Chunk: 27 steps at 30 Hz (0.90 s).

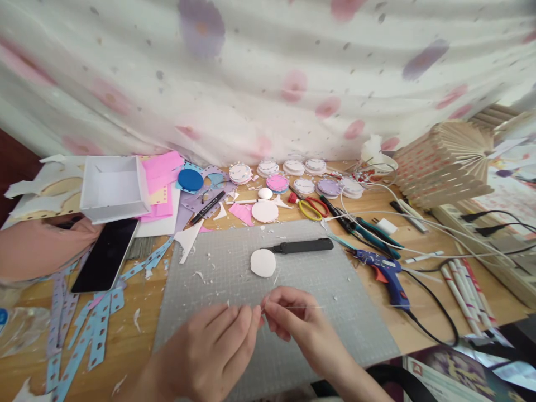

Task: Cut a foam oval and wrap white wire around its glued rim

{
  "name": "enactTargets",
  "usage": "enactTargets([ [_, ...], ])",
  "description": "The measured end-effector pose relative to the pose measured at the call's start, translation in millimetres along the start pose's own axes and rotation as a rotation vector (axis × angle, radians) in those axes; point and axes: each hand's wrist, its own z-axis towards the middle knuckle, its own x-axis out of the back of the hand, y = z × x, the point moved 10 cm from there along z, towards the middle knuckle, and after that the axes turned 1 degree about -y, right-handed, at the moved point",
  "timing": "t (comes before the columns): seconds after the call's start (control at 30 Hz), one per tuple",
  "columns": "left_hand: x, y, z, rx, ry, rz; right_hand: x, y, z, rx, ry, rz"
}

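Right hand was pinched, thumb to fingers, on a faint, thin strand that ran out toward the right edge of the grey mat. The left hand met it at the fingertips, its fingers bunched, but blur made it impossible to tell what it gripped. So slight a thing probably called for fingertips held close together, above the mat's near half. Just beyond lay a white disc, with the tip of a black-handled cutter at its far edge; the mat presumably spared the wooden surface from that blade. Layered discs stood toward the surface's far edge, perhaps parked there out of the way. By the mat's right edge lay a blue glue gun, its black cord looping near the surface's right edge, and white cables trailed across the pliers, liable to snag. Paper scraps littered the mat, while a phone and blue strips crowded the surface's left side.
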Motion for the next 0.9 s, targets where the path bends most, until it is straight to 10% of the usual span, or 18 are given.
enactTargets([
  [0.23, -1.2, -16.3, -1.5, 0.297, 0.023, -0.228, 0.4, -7.1, -4.0, 0.089, 0.009, -0.018],
  [0.4, -31.9, -56.8, -17.2, 0.986, -0.085, -0.836, -5.2, -44.8, -17.8, 0.396, -0.03, -0.248],
  [0.53, -72.9, -31.9, -40.5, 1.463, -0.405, -1.473, -19.5, -76.0, -40.9, 0.75, -0.155, -0.476],
  [0.73, -76.6, -28.6, -45.7, 1.593, -0.41, -1.537, -30.0, -90.8, -53.8, 0.92, -0.225, -0.733],
  [0.9, -94.2, 16.7, -46.7, 1.705, -0.552, -2.087, -36.7, -87.9, -65.5, 1.033, -0.324, -0.773],
])
